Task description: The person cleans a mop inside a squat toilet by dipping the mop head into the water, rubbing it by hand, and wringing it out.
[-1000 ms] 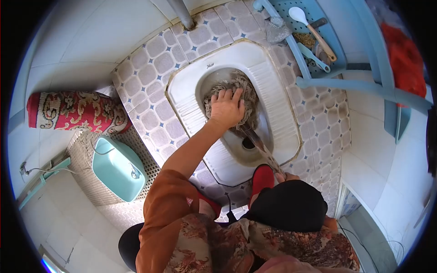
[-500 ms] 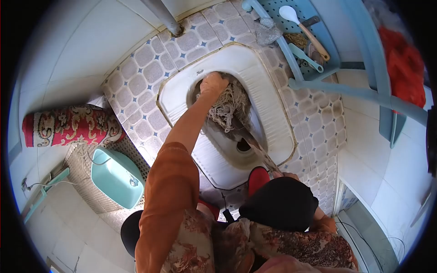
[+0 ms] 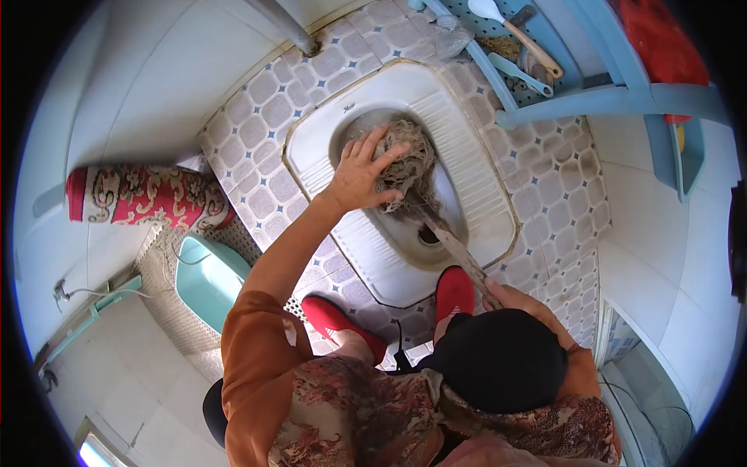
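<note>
A mop head (image 3: pixel 412 159) of wet, grey-brown strands rests in the bowl of a white squat toilet (image 3: pixel 319 159). My left hand (image 3: pixel 362 171) is at the left side of the strands, its fingers spread and apparently touching them. From the strands the mop handle (image 3: pixel 459 251) slants down to the right, passing beside the dark drain hole (image 3: pixel 427 233). Near my right knee, my right hand (image 3: pixel 506 297) is closed around that handle; part of the hand is hidden by the knee.
Red shoes (image 3: pixel 455 292) stand at the toilet's near edge on patterned floor tiles (image 3: pixel 249 121). A teal basin (image 3: pixel 208 280) and a rolled red rug (image 3: pixel 152 194) are on the left. The blue rack (image 3: pixel 576 109) at right holds brushes. A pipe (image 3: pixel 288 23) meets the floor behind.
My left hand has gone from a closed grip at the far end of the strands to spread fingers nearer me. The strands look more bunched. My right hand stays on the handle.
</note>
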A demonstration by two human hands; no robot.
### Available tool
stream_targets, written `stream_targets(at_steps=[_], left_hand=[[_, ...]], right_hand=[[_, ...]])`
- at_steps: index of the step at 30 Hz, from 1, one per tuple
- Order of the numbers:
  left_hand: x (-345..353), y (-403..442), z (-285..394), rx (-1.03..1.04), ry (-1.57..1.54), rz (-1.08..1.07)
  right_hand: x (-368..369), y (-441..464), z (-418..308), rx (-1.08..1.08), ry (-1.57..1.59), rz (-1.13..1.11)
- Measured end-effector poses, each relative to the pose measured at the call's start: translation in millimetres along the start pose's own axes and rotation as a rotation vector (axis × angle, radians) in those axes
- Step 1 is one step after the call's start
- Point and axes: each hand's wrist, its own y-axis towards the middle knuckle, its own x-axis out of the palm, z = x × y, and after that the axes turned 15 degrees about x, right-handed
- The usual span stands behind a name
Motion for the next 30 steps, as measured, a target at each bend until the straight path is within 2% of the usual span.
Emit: stream_targets(at_steps=[1,4,7,8,11,14,15,17,18,20,21,25,28,30], left_hand=[[-6.2,-1.3,5.3,0.060,0.078,-0.091],[1.3,8.4,-19.3,-0.504,-0.291,-0.308],[9.8,13.6,-47.1,-0.843,-0.454,-0.088],[13.9,16.9,-55.3,-0.951,-0.510,-0.019],[28.0,22.2,-74.6,-1.413,-1.037,0.302],[13.1,9.0,-78.5,-1.337,-1.079,0.439],[-3.6,6.1,-64.5,-1.248,-0.669,0.233],[2.4,-5.3,-38.7,-1.031,-0.486,0.044],[5.3,-12.8,-28.2,-0.920,-0.393,-0.052],[12.7,-4.4,9.4,-0.906,-0.432,-0.156],[16.7,2.1,30.1,-0.927,-0.244,-0.100],[49.8,-6.4,10.9,-1.016,-0.191,0.094],[62.6,-24.3,-14.9,-0.900,-0.297,0.090],[45.9,-32.4,-34.4,-1.004,-0.657,0.012]], right_hand=[[-0.9,2.3,5.8,0.001,0.060,-0.068],[12.4,-27.9,0.5,0.049,0.267,-0.103],[-14.8,-27.2,18.9,0.028,-0.166,-0.114],[-23.8,-27.3,31.7,0.007,-0.054,-0.186],[-27.1,-32.3,50.5,-0.003,0.293,-0.352],[-16.4,-51.5,38.9,0.057,0.568,-0.370],[-11.9,-58.2,27.8,0.055,0.608,-0.363],[-14.8,-40.9,13.8,-0.014,0.460,-0.338],[-18.2,-16.7,9.0,-0.087,0.272,-0.319],[-6.9,-0.5,-12.7,-0.096,0.124,-0.221],[1.2,5.1,-21.1,-0.103,0.044,-0.170],[24.2,2.4,-32.5,-0.160,0.038,0.028],[32.3,-13.5,-38.9,-0.243,-0.025,0.246],[29.4,-4.0,-29.5,-0.296,-0.092,0.371]])
